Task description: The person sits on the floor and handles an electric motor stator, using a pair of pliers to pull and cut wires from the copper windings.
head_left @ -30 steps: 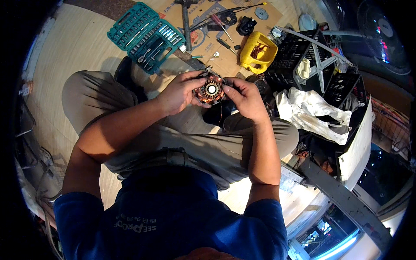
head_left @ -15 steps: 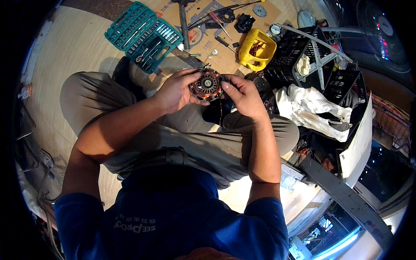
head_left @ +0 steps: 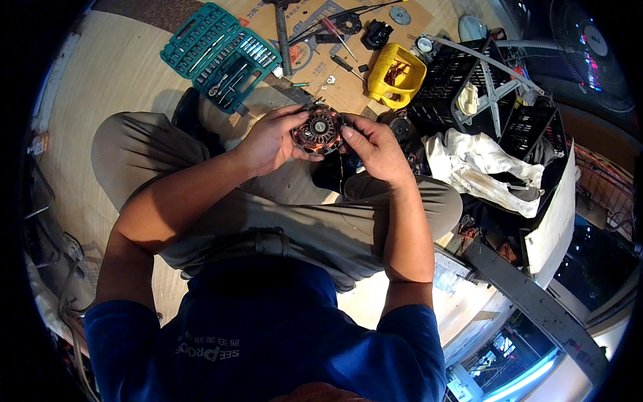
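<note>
Between my two hands, above my crossed legs, is a round motor stator (head_left: 317, 132) with copper windings and a pale metal hub at its centre. My left hand (head_left: 271, 139) grips its left side, the thumb lying along the upper edge. On the right side, my right hand (head_left: 376, 147) is closed on the rim with its thumb pressed near the windings. A thin copper wire (head_left: 341, 173) hangs from the stator's lower right. The fingers behind the stator are partly hidden.
Ahead lie a green socket set case (head_left: 221, 57), a hammer (head_left: 283, 40) and screwdrivers (head_left: 343, 65) on cardboard. A cut yellow jug (head_left: 396, 77) holds copper scraps. To the right, a white cloth (head_left: 469, 161) lies by black crates (head_left: 439, 84). A fan (head_left: 593, 40) stands far right.
The stator has tilted slightly and shifted a little to the left in my hands. Both hands keep their hold, and the things around have not moved.
</note>
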`<state>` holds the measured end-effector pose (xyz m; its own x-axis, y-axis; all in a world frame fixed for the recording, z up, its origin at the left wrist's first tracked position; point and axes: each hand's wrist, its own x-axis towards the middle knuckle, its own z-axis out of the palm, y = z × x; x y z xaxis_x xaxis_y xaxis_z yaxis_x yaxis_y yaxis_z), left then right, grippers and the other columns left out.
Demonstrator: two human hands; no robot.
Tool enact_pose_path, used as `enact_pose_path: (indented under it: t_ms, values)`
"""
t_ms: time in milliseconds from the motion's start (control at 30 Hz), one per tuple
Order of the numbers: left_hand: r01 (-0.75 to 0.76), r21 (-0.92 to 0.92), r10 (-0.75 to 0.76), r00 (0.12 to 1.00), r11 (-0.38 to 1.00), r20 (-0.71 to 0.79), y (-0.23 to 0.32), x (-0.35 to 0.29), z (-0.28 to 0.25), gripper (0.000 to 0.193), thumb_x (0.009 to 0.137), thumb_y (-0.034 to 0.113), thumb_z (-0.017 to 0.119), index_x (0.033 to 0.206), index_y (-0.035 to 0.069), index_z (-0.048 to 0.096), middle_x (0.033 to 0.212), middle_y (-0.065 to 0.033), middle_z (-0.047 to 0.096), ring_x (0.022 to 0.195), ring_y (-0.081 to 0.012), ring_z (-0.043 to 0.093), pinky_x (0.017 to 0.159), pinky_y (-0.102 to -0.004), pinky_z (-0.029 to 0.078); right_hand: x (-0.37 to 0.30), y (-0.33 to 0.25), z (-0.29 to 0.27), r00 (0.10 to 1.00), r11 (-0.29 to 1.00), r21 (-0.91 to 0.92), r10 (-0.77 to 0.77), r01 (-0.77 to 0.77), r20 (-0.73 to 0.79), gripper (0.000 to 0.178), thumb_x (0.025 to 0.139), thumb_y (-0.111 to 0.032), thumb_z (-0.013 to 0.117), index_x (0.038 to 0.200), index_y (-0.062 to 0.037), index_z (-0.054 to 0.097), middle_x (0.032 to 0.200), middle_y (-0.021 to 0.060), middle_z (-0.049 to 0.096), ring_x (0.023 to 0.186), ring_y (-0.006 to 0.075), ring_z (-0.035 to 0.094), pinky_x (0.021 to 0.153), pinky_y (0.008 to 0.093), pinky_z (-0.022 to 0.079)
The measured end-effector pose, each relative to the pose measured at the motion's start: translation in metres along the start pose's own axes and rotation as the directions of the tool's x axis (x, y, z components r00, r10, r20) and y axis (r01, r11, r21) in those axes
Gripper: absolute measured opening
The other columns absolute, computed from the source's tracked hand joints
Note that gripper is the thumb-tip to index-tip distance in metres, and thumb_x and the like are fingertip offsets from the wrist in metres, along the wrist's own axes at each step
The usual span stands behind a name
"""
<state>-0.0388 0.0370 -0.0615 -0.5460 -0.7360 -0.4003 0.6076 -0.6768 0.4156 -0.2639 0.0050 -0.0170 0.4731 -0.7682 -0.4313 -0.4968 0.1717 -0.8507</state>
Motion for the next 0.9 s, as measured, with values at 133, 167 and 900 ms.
enact_pose_path:
  t_ms: [133, 167, 900]
  values:
    - [-0.011, 0.008, 0.011, 1.000, 1.000, 0.025, 0.000, 0.000, -0.001, 0.037, 0.101, 0.024, 0.040, 0.131, 0.002, 0.046, 0.122, -0.0146, 0.059, 0.108, -0.0259, 0.062, 0.082, -0.0452, 0.057, -0.001, -0.002, 0.000, 1.000, 0.999, 0.040, 0.010, -0.010, 0.009, 0.038, 0.098, -0.022, 0.056, 0.122, 0.0068, 0.056, 0.084, 0.0025, 0.065, 0.075, 0.0081, 0.057, 0.072, 0.0242, 0.048]
    - [-0.013, 0.003, 0.013, 1.000, 1.000, 0.024, 0.000, 0.000, -0.001, 0.038, 0.102, 0.024, 0.040, 0.131, 0.001, 0.046, 0.122, -0.0147, 0.059, 0.108, -0.0258, 0.062, 0.083, -0.0452, 0.057, -0.001, -0.002, -0.001, 1.000, 0.999, 0.031, 0.010, -0.011, 0.023, 0.038, 0.097, -0.021, 0.057, 0.123, 0.0068, 0.055, 0.086, 0.0027, 0.065, 0.076, 0.0080, 0.057, 0.072, 0.0243, 0.048]
    - [-0.033, -0.076, 0.035, 0.999, 0.997, 0.036, -0.006, 0.003, -0.004, 0.044, 0.104, 0.032, 0.029, 0.133, 0.002, 0.043, 0.128, -0.0151, 0.055, 0.116, -0.0266, 0.058, 0.095, -0.0493, 0.050, 0.000, 0.014, -0.002, 0.999, 0.998, -0.045, -0.043, 0.044, 0.026, 0.042, 0.093, -0.011, 0.062, 0.130, 0.0045, 0.051, 0.095, 0.0016, 0.063, 0.080, 0.0082, 0.055, 0.074, 0.0242, 0.048]
